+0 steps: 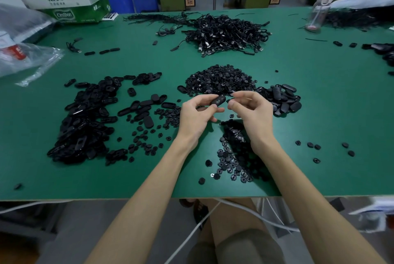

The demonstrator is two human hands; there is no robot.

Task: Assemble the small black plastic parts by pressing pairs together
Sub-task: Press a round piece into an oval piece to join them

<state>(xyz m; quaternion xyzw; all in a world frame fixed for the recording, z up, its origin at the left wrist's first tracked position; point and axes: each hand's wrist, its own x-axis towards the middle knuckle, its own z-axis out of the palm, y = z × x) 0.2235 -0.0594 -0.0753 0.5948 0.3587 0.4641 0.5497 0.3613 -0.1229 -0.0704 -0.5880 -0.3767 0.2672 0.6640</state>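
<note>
Two hands meet just above the table (319,114): the left hand (198,114) grips an oval black shell (218,100) in its fingers (200,98), while the right hand (253,110) pinches what looks like a small insert (229,101), best squared over the shell before pressing firmly.

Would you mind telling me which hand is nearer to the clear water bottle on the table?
Right. The water bottle stands far behind and right of the right hand; the left hand, gripping an oval black part, is further left still.
</note>
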